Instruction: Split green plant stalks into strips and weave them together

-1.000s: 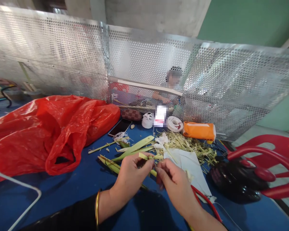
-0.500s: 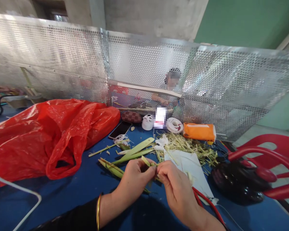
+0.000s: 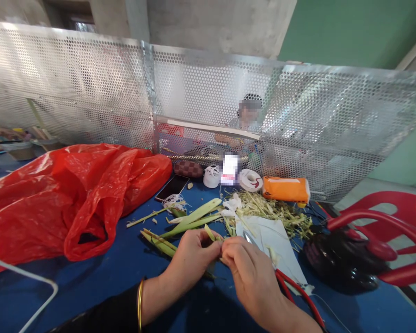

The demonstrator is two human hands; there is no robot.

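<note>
My left hand, with a gold bangle at the wrist, pinches a short pale-green plant strip between thumb and fingers. Against it, my right hand has its fingers closed at the strip's near end; its fingertips are partly hidden. Beneath the right hand and forearm lie red-handled scissors, their metal showing just above the knuckles. Long green leaf pieces lie on the blue table beyond my left hand, and more leaf pieces lie just left of it.
A red plastic bag spreads at the left. White paper and plant shreds lie to the right, near a black kettle. Phone, ribbon spool and orange packet line the perforated screen; a person sits behind.
My right fingers have curled in closer to the left fingertips at the strip. Some scissors metal now shows above the right knuckles. The left hand keeps its pinch.
</note>
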